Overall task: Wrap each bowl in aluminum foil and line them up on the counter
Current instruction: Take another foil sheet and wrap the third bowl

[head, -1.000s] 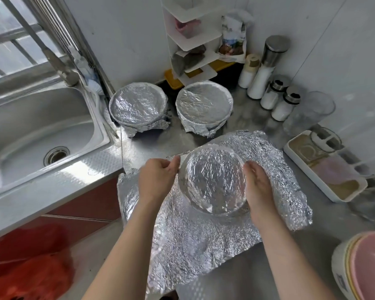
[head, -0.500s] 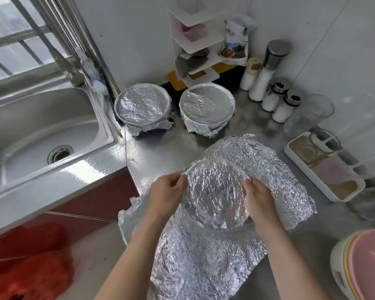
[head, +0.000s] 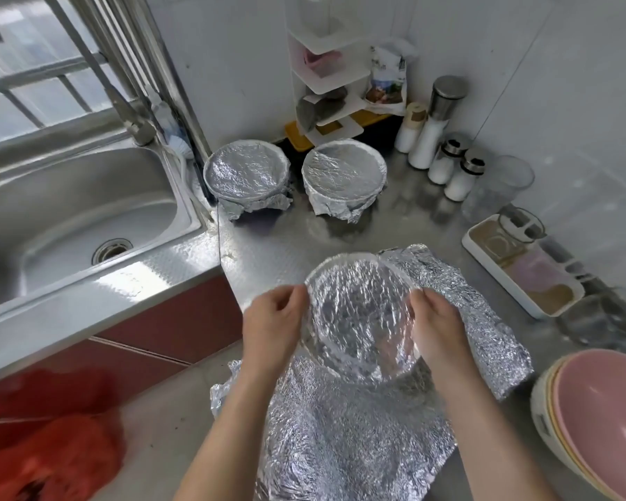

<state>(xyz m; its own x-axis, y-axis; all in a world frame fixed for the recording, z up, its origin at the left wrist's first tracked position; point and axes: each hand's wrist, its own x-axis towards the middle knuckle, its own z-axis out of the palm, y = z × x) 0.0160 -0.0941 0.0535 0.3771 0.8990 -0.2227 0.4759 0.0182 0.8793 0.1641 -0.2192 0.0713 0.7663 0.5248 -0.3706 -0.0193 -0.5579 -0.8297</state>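
Single view, from the head, and it looks forward and steeply down over the corner of the steel desk (head: 268,254). The lens is wide: window bars and wall tiles bow out toward the edges. Both forearms come up from the bottom edge, very close to the camera. The left grip (head: 271,327) and right grip (head: 434,330) sit just below centre, either side of the foil-covered bowl (head: 358,312). The sink (head: 69,218) fills the left side. The wall corner with its white shelf rack (head: 326,77) stands at the top, well beyond the grips. At bottom right the frame edge cuts off the stacked pink bowls (head: 600,410). At bottom left the view drops past the desk edge to the floor (head: 159,428).
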